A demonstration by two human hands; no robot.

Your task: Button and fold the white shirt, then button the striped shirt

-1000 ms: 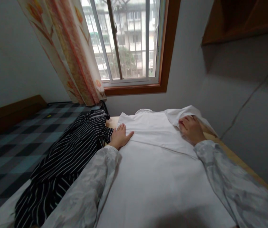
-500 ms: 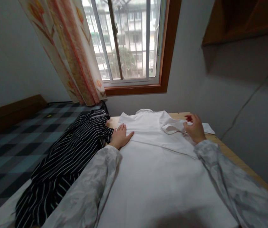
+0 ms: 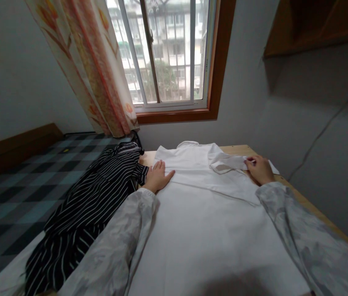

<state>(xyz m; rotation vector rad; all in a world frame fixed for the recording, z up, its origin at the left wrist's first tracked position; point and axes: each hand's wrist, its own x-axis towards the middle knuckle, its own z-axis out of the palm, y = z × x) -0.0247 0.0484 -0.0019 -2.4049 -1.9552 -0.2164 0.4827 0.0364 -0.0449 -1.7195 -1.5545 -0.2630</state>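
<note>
A white shirt (image 3: 198, 164) lies spread on the table, its collar end toward the window and one sleeve stretched out to the right. My left hand (image 3: 158, 176) rests flat on the shirt's left side, fingers spread. On the right, my right hand (image 3: 260, 168) pinches the shirt's right sleeve, with thumb and fingers closed on the fabric. A crease or hem line runs across the shirt below both hands. Whether the white cloth nearest me is all the same garment, I cannot tell.
A black-and-white striped garment (image 3: 100, 197) lies left of the shirt, beside a checked bed (image 3: 13, 197). The wooden tabletop (image 3: 238, 149) shows along the back and right. A window (image 3: 170, 53), a curtain (image 3: 90, 70) and a wall shelf (image 3: 318, 28) stand beyond.
My right hand has moved right and slightly down, and the sleeve now extends straighter to the right. My left hand stays flat in the same place.
</note>
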